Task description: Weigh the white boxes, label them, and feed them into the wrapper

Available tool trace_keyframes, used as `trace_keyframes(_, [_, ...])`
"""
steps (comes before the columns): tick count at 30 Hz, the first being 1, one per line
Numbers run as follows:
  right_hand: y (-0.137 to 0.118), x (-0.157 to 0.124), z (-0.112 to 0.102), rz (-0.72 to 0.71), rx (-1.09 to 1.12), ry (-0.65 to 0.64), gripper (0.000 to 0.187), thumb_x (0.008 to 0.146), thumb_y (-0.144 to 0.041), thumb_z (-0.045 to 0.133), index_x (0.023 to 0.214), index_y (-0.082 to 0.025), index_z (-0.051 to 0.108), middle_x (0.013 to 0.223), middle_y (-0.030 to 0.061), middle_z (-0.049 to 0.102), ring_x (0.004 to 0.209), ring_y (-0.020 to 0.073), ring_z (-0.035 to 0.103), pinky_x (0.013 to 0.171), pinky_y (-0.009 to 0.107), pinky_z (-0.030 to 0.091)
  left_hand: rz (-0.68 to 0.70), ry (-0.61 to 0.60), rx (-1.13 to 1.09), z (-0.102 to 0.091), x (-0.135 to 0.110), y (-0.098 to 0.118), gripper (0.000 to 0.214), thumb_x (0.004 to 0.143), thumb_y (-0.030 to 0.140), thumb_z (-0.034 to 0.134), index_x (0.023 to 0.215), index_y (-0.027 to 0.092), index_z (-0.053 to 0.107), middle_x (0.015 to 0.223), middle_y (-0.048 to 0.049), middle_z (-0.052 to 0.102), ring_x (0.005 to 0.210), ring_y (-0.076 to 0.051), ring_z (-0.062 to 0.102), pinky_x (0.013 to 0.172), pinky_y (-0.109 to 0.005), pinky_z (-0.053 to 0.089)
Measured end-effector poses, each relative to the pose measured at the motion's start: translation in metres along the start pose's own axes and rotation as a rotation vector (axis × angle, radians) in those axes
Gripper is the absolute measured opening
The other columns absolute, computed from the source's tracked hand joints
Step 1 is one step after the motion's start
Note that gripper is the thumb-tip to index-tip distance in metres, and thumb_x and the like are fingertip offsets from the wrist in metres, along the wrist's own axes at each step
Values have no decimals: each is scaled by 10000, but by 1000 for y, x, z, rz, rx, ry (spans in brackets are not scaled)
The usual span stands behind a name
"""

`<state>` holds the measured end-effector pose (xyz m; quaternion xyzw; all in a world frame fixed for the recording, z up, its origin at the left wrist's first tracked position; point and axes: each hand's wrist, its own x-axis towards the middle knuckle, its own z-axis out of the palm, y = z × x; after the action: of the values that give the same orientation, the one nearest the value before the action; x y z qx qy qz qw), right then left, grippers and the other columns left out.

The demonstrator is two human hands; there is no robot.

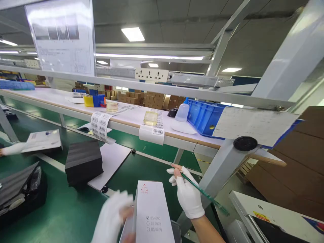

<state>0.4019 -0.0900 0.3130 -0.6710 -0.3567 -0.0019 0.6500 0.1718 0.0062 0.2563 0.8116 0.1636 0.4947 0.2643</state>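
A white box [153,206] stands in front of me, printed with a red logo and a list of BS 4500, BS 6000 and BS 8000. The circle beside BS 4500 bears a tick. My left hand [112,216], in a white glove with bare fingertips, is at the box's left side; motion smears its fingers, and whether they grip the box is unclear. To the right of the box, my gloved right hand [187,192] is closed around a slim green pen-like stick [202,191], its thin tip pointing up and left.
Black foam blocks [84,160] and a white sheet [115,162] lie on the green bench. Another person's gloved hand [15,148] touches a white box [44,141] at left. The shelf holds barcode labels [100,124], a tape dispenser [95,100] and a blue crate [205,116]. A metal post [220,168] rises at right.
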Motion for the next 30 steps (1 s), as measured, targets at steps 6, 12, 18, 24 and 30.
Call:
trace_keyframes(6, [-53, 70, 3, -841, -495, 159, 217, 960, -317, 560, 1106, -202, 671, 959, 86, 699, 916, 269, 637, 831, 414, 497, 249, 200, 237, 21, 212, -12, 306, 888, 450, 549, 1047, 203, 634, 1154, -116, 703, 1172, -301, 613, 1082, -532, 466])
trace_keyframes(12, [-68, 115, 13, -932, -825, 105, 179, 948, -287, 570, 1008, -162, 683, 896, 77, 696, 845, 262, 583, 751, 389, 416, 259, 134, 375, 48, 258, -23, 383, 811, 577, 627, 924, 211, 636, 958, -90, 717, 1046, -306, 624, 1085, -561, 396])
trace_keyframes(18, [-67, 123, 22, -936, -1047, 128, 172, 955, -272, 572, 884, -201, 711, 784, 66, 664, 776, 268, 513, 647, 382, 292, 280, 191, 353, 51, 251, -31, 387, 820, 581, 612, 945, 215, 624, 975, -84, 708, 1047, -286, 614, 1129, -537, 344])
trace_keyframes(24, [-66, 124, 24, -942, -1098, 180, 182, 944, -326, 589, 913, -192, 709, 771, 78, 639, 767, 271, 482, 621, 381, 236, 258, 150, 381, 50, 255, -29, 395, 805, 583, 621, 954, 217, 606, 930, -66, 675, 999, -280, 609, 1122, -525, 346])
trace_keyframes(30, [-68, 124, 25, -926, -1093, 127, 180, 931, -248, 531, 837, -194, 675, 752, 71, 592, 804, 262, 490, 656, 382, 262, 176, 10, 479, 40, 254, -22, 520, 739, 593, 688, 1029, 166, 627, 998, -94, 678, 1082, -326, 630, 1087, -570, 418])
